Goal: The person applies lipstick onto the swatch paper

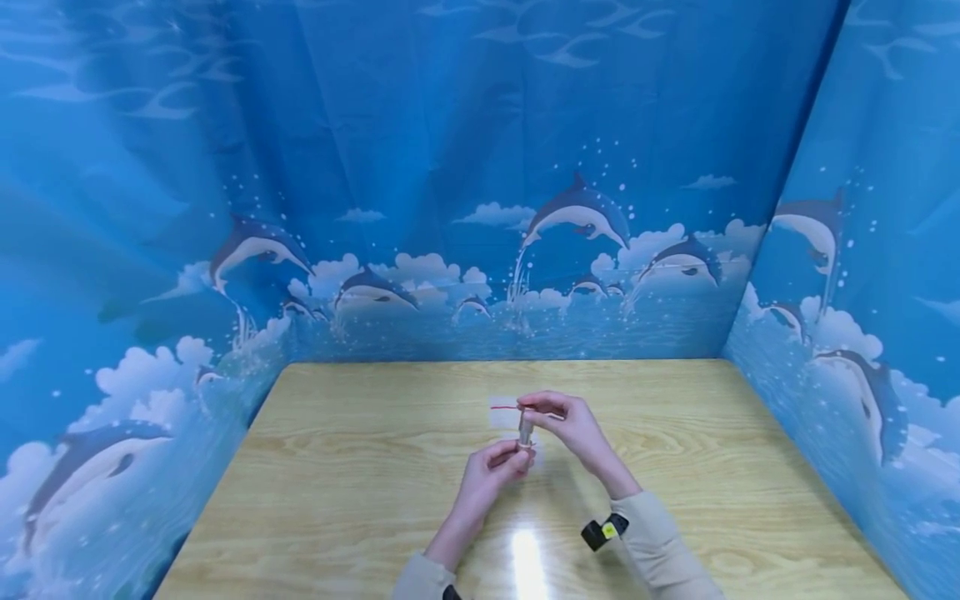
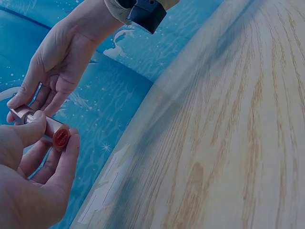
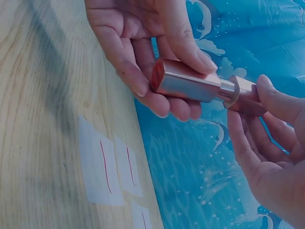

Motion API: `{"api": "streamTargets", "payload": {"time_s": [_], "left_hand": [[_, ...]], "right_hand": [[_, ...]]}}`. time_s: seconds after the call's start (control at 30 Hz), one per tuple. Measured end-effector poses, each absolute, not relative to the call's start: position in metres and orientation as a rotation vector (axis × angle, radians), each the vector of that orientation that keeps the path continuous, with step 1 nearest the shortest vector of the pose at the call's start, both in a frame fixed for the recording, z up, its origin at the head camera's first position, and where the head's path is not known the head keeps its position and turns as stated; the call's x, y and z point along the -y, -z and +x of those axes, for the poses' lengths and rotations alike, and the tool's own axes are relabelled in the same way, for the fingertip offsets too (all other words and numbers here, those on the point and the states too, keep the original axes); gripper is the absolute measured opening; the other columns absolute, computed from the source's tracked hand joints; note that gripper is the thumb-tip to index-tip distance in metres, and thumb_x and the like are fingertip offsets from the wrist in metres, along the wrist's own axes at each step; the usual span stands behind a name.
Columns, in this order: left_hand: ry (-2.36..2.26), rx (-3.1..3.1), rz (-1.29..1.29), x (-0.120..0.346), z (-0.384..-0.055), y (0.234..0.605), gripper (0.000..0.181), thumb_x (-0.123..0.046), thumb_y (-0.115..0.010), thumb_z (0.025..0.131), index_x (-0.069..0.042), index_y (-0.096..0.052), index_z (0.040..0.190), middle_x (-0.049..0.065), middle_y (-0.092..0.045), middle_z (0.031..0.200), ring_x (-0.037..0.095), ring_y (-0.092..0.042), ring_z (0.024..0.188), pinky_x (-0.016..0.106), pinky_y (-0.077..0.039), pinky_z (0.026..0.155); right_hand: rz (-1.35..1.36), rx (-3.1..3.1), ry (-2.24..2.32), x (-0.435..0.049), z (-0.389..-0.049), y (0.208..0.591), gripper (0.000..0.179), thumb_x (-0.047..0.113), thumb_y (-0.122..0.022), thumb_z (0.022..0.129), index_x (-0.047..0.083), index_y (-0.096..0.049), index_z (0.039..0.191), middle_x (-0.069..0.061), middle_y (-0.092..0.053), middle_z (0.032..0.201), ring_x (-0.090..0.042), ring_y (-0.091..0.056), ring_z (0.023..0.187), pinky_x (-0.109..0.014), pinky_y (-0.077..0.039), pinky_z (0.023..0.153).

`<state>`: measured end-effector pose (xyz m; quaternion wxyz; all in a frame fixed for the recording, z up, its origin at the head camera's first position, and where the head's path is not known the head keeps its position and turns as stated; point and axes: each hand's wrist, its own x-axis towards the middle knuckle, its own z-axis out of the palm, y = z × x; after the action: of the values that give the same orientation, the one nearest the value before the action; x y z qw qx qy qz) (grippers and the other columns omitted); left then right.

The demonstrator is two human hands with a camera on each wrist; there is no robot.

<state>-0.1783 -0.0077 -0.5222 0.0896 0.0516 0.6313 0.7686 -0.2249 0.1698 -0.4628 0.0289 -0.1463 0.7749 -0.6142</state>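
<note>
Between the two hands is a rose-gold lipstick tube (image 3: 187,82), drawn partly apart so a narrow silver neck (image 3: 226,89) shows. My left hand (image 1: 491,473) pinches the longer section, which has a red end (image 2: 61,137). Thumb and fingers of my right hand (image 1: 568,423) grip the shorter section (image 3: 248,95) at the other end. In the head view the tube (image 1: 526,429) stands nearly upright, the right hand above the left. Both hands hold it up over the table.
White paper pieces with red lines, one of them a larger slip (image 3: 97,162), lie on the wood-grain table (image 1: 360,467). A dolphin-print blue curtain (image 1: 450,167) encloses the back and sides. A black wrist camera (image 1: 602,531) sits on the right sleeve.
</note>
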Motion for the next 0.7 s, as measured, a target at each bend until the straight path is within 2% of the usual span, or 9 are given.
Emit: {"api": "streamTargets", "payload": {"time_s": [0.23, 0.4, 0.7], "left_hand": [[-2.294, -1.88, 0.147, 0.009, -0.179, 0.523, 0.037, -0.019, -0.073, 0.095, 0.006, -0.067, 0.122, 0.018, -0.073, 0.114, 0.02, -0.072, 0.1, 0.028, -0.06, 0.09], [-2.298, -1.875, 0.153, 0.009, -0.178, 0.523, 0.037, -0.018, -0.073, 0.095, 0.006, -0.066, 0.122, 0.019, -0.073, 0.115, 0.022, -0.072, 0.101, 0.029, -0.06, 0.091], [-2.283, -1.892, 0.164, 0.009, -0.177, 0.521, 0.036, -0.019, -0.072, 0.095, 0.004, -0.066, 0.123, 0.019, -0.072, 0.116, 0.025, -0.071, 0.104, 0.032, -0.06, 0.092]], "right_hand": [[-0.424, -2.421, 1.863, -0.167, -0.223, 0.47, 0.03, 0.02, -0.077, 0.091, 0.008, -0.074, 0.118, -0.009, -0.074, 0.117, -0.02, -0.069, 0.103, -0.033, -0.056, 0.093], [-0.385, -2.432, 1.831, -0.165, -0.222, 0.473, 0.027, 0.012, -0.075, 0.092, 0.005, -0.073, 0.118, -0.011, -0.073, 0.118, -0.024, -0.068, 0.105, -0.04, -0.056, 0.095], [-0.428, -2.418, 1.843, -0.167, -0.22, 0.479, 0.029, 0.021, -0.077, 0.091, 0.009, -0.074, 0.118, -0.008, -0.073, 0.119, -0.022, -0.067, 0.107, -0.041, -0.055, 0.097]]}}
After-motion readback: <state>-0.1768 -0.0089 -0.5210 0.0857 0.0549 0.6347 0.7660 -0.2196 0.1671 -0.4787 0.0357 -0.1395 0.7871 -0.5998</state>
